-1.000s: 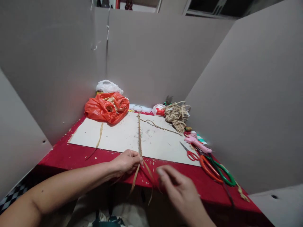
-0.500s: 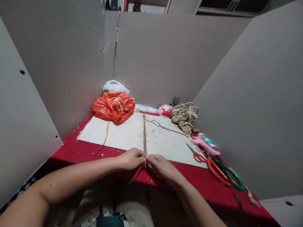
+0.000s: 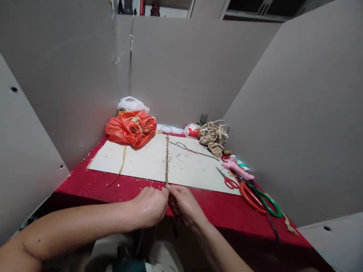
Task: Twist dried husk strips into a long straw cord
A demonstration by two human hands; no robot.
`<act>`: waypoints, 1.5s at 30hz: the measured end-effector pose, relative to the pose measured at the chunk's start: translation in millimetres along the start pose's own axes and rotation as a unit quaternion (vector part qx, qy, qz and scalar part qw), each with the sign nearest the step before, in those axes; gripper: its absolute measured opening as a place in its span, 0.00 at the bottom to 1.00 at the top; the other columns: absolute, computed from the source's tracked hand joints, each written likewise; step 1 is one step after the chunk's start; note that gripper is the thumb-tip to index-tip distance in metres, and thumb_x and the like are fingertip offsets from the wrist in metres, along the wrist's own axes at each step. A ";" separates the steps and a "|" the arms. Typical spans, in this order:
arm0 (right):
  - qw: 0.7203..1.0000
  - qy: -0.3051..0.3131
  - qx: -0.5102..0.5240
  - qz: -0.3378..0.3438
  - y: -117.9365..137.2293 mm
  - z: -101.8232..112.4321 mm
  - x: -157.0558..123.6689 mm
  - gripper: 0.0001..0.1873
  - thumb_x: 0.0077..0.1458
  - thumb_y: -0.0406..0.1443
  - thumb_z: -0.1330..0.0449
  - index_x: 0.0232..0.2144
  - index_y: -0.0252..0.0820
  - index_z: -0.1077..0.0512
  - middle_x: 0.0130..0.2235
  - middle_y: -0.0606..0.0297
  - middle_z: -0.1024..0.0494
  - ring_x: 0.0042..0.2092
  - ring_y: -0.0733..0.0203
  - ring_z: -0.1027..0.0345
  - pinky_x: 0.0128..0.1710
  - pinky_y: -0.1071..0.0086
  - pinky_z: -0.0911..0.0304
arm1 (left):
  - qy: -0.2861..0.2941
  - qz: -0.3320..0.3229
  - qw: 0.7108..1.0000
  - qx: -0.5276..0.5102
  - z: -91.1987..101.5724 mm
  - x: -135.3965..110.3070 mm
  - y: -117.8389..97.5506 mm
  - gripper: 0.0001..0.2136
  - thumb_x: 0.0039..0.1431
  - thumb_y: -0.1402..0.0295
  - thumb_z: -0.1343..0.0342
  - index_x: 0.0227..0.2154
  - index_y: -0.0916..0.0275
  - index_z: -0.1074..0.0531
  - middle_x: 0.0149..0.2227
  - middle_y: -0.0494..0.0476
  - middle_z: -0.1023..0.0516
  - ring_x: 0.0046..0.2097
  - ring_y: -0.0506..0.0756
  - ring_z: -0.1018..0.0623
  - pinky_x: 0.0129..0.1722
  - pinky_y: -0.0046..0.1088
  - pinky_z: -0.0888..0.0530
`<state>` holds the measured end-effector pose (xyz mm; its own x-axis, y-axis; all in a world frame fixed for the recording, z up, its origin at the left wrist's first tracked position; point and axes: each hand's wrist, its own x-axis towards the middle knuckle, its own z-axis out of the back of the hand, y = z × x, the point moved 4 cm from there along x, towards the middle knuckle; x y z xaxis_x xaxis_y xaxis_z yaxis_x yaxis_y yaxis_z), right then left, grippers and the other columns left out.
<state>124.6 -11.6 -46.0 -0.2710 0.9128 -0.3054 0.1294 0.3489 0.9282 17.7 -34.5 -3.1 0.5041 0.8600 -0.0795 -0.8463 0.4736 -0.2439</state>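
A thin brown cord (image 3: pixel 167 162), seemingly twisted from dried straw, runs straight toward me over a white board (image 3: pixel 141 162). My right hand (image 3: pixel 185 204) pinches its near end between thumb and fingertips, just past the board's front edge. Close against it, my left hand (image 3: pixel 151 206) is a closed fist, back of the hand up. Loose strands in that fist are mostly hidden by the fingers. From near the cord's far end, a second thin twisted length (image 3: pixel 195 151) slants off to the right.
An orange plastic bag (image 3: pixel 124 130) of straw lies back left, near a loose straw strip (image 3: pixel 122 162). Coiled rope (image 3: pixel 214 136) sits back right. Red scissors (image 3: pixel 231 183), a pink tool (image 3: pixel 238 169) and large red-and-green-handled shears (image 3: pixel 269 204) line the right. Grey panels surround the red-covered table (image 3: pixel 85 181).
My left hand has rolled over into a fist and come slightly toward me. The strand end that trailed below it is now hardly seen. The whole view has shifted a little.
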 end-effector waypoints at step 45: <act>0.997 0.043 0.045 0.043 1.7 7.6 -8.0 0.19 0.45 0.47 0.38 0.25 0.35 0.32 0.12 0.79 0.48 0.13 0.77 0.64 0.11 0.77 0.68 | 0.085 0.147 0.774 -0.610 10.3 30.4 33.1 0.12 0.39 0.66 0.37 0.23 0.66 0.33 0.15 0.50 0.30 0.20 0.48 0.28 0.20 0.22 0.31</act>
<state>134.3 -16.8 -43.6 -0.3350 0.9200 -0.2033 0.2404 0.2921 0.9257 3.3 9.2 -3.7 0.4238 0.8101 -0.4051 -0.1874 -0.3591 -0.9143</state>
